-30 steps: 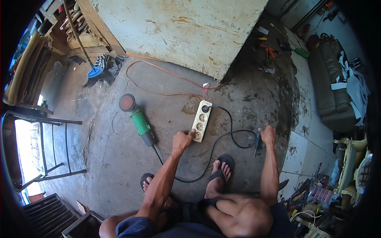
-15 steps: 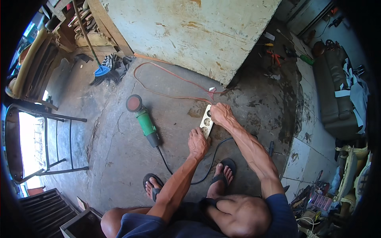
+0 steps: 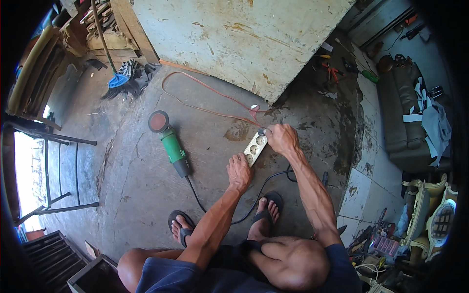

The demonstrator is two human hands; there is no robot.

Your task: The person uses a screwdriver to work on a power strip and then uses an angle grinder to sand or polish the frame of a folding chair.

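Note:
A white power strip (image 3: pixel 256 145) with round sockets lies slanted on the floor in front of me. My left hand (image 3: pixel 239 172) is closed on its near end, fingers over the edge. My right hand (image 3: pixel 283 139) is closed at the far end, its fingertips at a dark plug (image 3: pixel 262 132) by the last socket; the fingers partly hide it. To the left lies a green angle grinder (image 3: pixel 172 149) with a reddish disc (image 3: pixel 158 121). Its black cord (image 3: pixel 195 194) runs past my feet and curves up toward my right forearm, where it passes from sight.
A thin reddish cord (image 3: pixel 195 114) loops from the strip's far end. Beyond stands a big worn, pale panel (image 3: pixel 234 44). A blue broom (image 3: pixel 118 80) and a metal frame (image 3: pixel 68 211) are on the left. Pliers (image 3: pixel 333 72), a dark sofa (image 3: pixel 398 110) and piled tools (image 3: pixel 383 246) lie right.
My right hand has shifted slightly right off the strip's far end, so more sockets and the dark plug show. My left hand stays on the near end. The whole view has shifted a little.

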